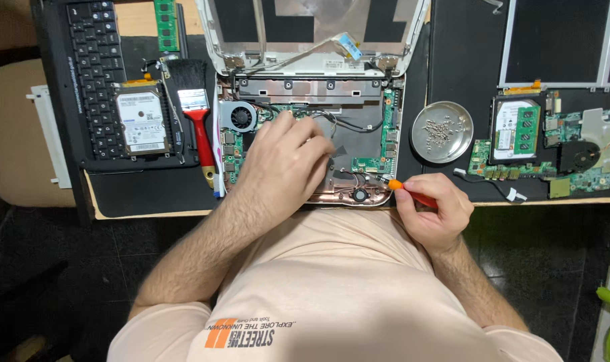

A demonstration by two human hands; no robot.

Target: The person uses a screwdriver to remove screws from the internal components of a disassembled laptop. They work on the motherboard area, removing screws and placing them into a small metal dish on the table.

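Note:
An opened white laptop lies on the desk with its green boards, cables and a round fan exposed. My left hand rests palm down on the laptop's insides, fingers spread toward the middle of the chassis. My right hand grips an orange-handled screwdriver, its tip pointing left at the laptop's front right corner.
A round metal dish of screws sits right of the laptop. Further right lie another circuit board and screen panels. Left of the laptop are a red-handled brush, a hard drive on a detached keyboard, and a memory stick.

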